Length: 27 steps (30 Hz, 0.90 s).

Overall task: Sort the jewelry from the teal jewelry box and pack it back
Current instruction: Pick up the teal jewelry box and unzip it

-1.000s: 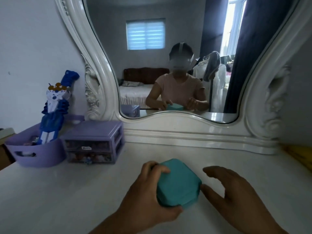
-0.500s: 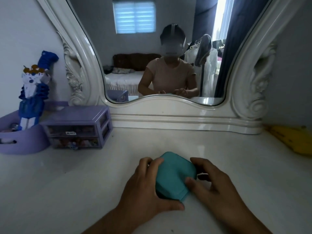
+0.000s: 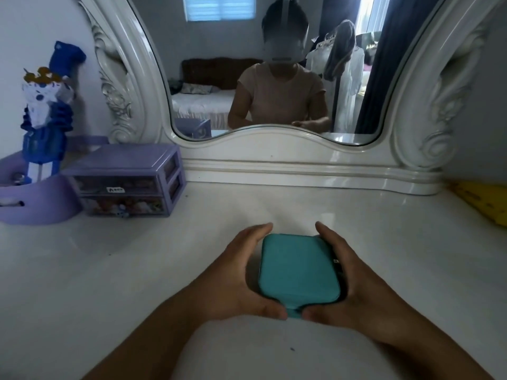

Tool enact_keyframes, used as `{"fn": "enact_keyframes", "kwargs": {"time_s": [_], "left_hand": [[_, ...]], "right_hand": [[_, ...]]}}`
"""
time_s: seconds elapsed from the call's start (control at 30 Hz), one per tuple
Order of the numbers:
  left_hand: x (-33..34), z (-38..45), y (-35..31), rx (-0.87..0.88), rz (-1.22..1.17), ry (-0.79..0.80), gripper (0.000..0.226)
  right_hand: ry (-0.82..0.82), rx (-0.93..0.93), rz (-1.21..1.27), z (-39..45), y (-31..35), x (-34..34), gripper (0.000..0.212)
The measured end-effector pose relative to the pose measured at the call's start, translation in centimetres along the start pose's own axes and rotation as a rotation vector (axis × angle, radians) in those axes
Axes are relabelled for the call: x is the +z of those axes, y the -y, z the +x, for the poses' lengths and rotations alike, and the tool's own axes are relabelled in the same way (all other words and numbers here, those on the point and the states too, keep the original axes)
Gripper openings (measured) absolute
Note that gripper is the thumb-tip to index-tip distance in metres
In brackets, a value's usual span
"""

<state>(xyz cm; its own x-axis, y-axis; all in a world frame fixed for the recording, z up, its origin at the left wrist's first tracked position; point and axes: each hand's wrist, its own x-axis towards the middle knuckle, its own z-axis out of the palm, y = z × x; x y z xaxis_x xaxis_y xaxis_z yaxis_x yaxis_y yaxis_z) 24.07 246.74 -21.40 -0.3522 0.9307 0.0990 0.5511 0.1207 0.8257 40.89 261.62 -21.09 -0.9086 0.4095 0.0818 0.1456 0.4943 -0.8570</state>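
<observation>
I am looking at a home bedroom: a white vanity tabletop (image 3: pixel 356 242) under an ornate white mirror (image 3: pixel 274 149), which reflects a bed (image 3: pixel 200 102), hanging clothes (image 3: pixel 348 86), dark curtain (image 3: pixel 384 64) and blinded window (image 3: pixel 219 8).

1. White dressing table (image 3: pixel 109 270), glossy top.
2. Ornate white-framed mirror (image 3: pixel 274 78) at the back edge.
3. Lilac two-drawer organiser (image 3: pixel 123 179), far left.
4. Lilac basket (image 3: pixel 41 204) beside it, holding a blue-and-white toy (image 3: pixel 44 111).
5. Yellow object (image 3: pixel 482 201), right edge.
</observation>
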Motion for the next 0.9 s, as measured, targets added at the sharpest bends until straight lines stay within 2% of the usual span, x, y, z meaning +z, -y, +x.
{"fn": "enact_keyframes", "kwargs": {"time_s": [0.07,0.27,0.3,0.37,0.47,0.53,0.6,0.67,0.73,0.9], "left_hand": [[0.3,0.2,0.1,-0.039,0.003,0.072,0.119],[-0.2,0.5,0.5,-0.016,0.088,0.082,0.118],[-0.4,0.6,0.6,-0.028,0.019,0.087,0.111],[-0.8,0.8,0.6,-0.037,-0.169,0.05,0.08],[-0.6,1.3,0.5,-0.072,-0.256,-0.039,0.039],[-0.6,2.1,0.5,-0.12,-0.345,-0.076,0.028],[-1.3,3.0,0.5,-0.154,-0.36,-0.049,0.031],[-2.3,3.6,0.8,-0.167,-0.323,0.047,0.037],[-2.8,4.0,1.4,-0.134,-0.289,0.127,0.044],[-2.6,4.4,1.2,-0.053,-0.199,0.177,0.054]], "right_hand": [[0.026,0.011,0.043,0.1,-0.1,-0.1,0.122],[0.119,0.049,0.082,0.0,-0.3,-0.5,0.124],[0.129,0.052,0.084,0.0,-0.3,-0.6,0.124],[0.146,0.057,0.087,-0.1,-0.3,-0.8,0.124],[0.164,0.061,0.092,-0.1,-0.4,-0.9,0.124],[0.17,0.064,0.087,-0.1,-0.4,-0.9,0.124],[0.169,0.065,0.073,0.0,-0.3,-0.9,0.125],[0.167,0.076,0.06,0.0,-0.2,-0.8,0.126],[0.164,0.073,0.066,0.0,-0.2,-0.8,0.125],[0.169,0.074,0.089,0.0,-0.1,-0.8,0.125]]}}
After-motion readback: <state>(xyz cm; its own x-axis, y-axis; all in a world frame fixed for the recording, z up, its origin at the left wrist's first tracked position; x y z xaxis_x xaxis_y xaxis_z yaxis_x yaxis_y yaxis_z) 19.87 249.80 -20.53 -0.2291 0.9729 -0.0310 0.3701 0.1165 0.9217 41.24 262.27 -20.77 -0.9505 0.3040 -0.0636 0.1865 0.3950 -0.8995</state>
